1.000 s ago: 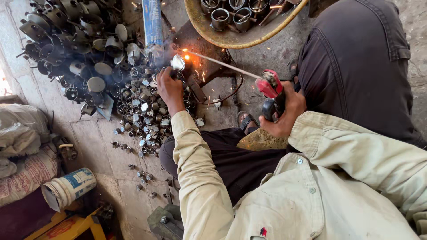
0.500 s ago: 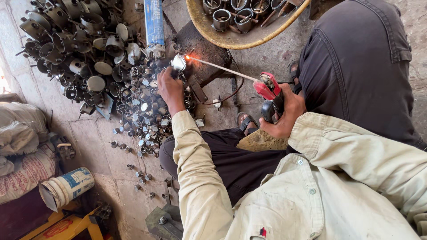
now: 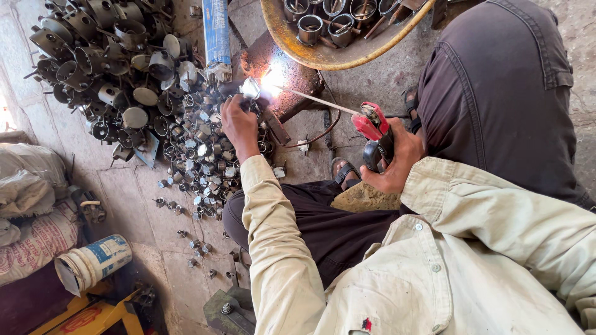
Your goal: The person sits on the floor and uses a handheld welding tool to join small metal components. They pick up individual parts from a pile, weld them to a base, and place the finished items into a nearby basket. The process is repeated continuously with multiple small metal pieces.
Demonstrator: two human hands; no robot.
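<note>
Small metal part (image 3: 251, 88) at 11 o'clock of frame, on dark steel work block (image 3: 292, 80), pinched by left hand (image 3: 239, 124) fingertips. Bright arc glare just right of part, at welding rod (image 3: 316, 99) tip. Right hand (image 3: 397, 158) at 3 o'clock from left hand, fist wrapped tight round red electrode holder (image 3: 372, 124). Heap of metal cups (image 3: 112, 68) at 10 o'clock; yellow basin (image 3: 323, 56) at 12; white bucket (image 3: 93, 263) at 8.

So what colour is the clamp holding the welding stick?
Red and black clamp, seen in the head view.

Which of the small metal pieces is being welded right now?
The one pinched in the left hand, a small shiny piece touching the bright arc; the others lie loose in the pile.
</note>
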